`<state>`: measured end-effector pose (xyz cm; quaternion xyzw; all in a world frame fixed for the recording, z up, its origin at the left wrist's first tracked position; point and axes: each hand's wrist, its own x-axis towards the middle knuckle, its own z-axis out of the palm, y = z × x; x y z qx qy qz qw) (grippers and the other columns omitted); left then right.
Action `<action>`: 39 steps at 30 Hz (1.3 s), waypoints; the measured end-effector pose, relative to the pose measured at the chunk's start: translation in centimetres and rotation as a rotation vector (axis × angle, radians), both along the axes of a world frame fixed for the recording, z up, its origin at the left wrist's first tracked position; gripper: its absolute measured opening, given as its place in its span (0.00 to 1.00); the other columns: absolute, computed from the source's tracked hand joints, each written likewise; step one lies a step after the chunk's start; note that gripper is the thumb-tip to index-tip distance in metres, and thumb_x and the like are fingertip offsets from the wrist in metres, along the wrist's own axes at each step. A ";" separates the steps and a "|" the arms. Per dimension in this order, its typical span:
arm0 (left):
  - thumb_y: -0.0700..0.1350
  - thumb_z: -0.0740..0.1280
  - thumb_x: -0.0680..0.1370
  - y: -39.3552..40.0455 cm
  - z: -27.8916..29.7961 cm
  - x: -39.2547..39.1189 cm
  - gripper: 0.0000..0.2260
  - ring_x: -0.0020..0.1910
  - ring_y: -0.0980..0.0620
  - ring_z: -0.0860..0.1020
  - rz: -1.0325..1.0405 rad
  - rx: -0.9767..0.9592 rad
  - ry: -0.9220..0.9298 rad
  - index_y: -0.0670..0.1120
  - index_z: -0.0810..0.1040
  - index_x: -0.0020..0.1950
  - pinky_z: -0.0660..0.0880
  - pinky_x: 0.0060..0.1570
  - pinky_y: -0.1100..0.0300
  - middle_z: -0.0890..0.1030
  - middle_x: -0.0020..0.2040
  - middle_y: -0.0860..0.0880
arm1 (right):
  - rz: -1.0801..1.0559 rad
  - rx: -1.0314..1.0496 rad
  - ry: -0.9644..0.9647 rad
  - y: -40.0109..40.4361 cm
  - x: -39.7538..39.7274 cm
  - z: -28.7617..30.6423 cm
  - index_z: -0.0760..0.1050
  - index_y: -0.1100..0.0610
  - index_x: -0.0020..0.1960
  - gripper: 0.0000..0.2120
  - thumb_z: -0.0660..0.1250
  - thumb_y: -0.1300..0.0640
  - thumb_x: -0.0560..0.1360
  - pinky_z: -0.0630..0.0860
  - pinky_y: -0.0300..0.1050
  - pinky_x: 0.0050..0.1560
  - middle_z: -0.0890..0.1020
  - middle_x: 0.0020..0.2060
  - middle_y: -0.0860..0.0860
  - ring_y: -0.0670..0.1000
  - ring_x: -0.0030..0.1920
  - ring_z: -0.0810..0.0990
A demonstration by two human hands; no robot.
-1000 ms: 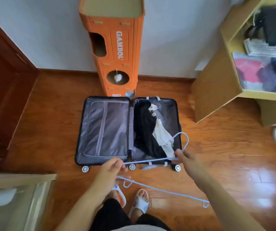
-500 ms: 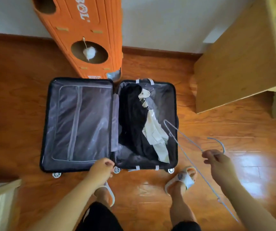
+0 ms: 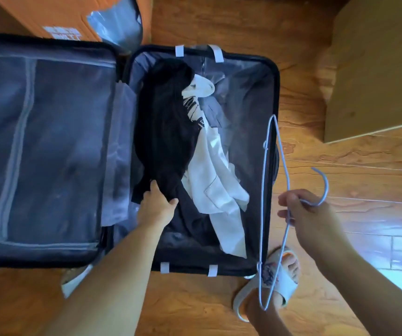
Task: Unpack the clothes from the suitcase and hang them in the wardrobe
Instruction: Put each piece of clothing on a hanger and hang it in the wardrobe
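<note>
- Your left hand [image 3: 157, 206], which hovered at the suitcase [image 3: 273, 93] edge 0.5 s ago, has now reached in and grips the black garment [image 3: 164, 132] in the right-hand compartment.
- A white garment [image 3: 215, 180] lies beside it, touching.
- Your right hand [image 3: 301, 209] still pinches 1 blue hanger [image 3: 264, 190] at its hook; unpacking looks barely begun.

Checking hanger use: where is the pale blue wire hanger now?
Head view, right side: the pale blue wire hanger hangs from the right hand, beside the open suitcase's right edge.
</note>
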<state>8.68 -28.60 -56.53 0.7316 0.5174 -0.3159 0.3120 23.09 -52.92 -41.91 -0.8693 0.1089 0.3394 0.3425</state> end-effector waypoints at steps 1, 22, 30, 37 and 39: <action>0.53 0.66 0.82 0.1 -1.2 0.4 0.31 0.67 0.37 0.74 -0.013 0.036 0.007 0.46 0.58 0.80 0.73 0.62 0.43 0.73 0.70 0.41 | -0.014 0.005 0.013 -0.3 -0.1 -0.4 0.80 0.50 0.42 0.14 0.59 0.56 0.82 0.80 0.60 0.53 0.84 0.38 0.46 0.49 0.43 0.86; 0.33 0.59 0.81 15.1 60.3 -4.9 0.13 0.58 0.39 0.80 0.631 -0.457 -0.953 0.35 0.81 0.58 0.75 0.59 0.48 0.84 0.56 0.38 | -0.093 0.077 -0.145 6.2 -10.9 37.6 0.78 0.49 0.41 0.09 0.64 0.48 0.78 0.78 0.57 0.48 0.78 0.31 0.51 0.56 0.37 0.78; 0.37 0.55 0.83 13.7 85.2 -10.9 0.13 0.50 0.44 0.83 0.367 -0.469 -1.130 0.38 0.80 0.53 0.80 0.49 0.50 0.86 0.48 0.42 | 0.204 0.414 -0.328 10.8 -13.5 54.5 0.78 0.52 0.48 0.06 0.73 0.60 0.74 0.72 0.35 0.37 0.81 0.42 0.52 0.48 0.38 0.77; 0.40 0.56 0.84 9.4 97.5 -17.8 0.17 0.66 0.38 0.78 0.232 -0.279 -1.272 0.35 0.76 0.68 0.72 0.68 0.38 0.80 0.66 0.37 | 0.432 0.608 -0.385 15.8 -21.0 60.5 0.71 0.46 0.57 0.28 0.80 0.43 0.63 0.69 0.38 0.55 0.73 0.54 0.44 0.46 0.56 0.73; 0.40 0.58 0.84 8.9 99.7 -19.5 0.15 0.66 0.36 0.78 0.208 -0.182 -1.249 0.35 0.78 0.66 0.70 0.69 0.35 0.79 0.66 0.36 | 0.399 0.750 -0.401 18.0 -22.3 63.1 0.74 0.47 0.58 0.32 0.79 0.36 0.60 0.74 0.44 0.58 0.78 0.56 0.45 0.46 0.58 0.77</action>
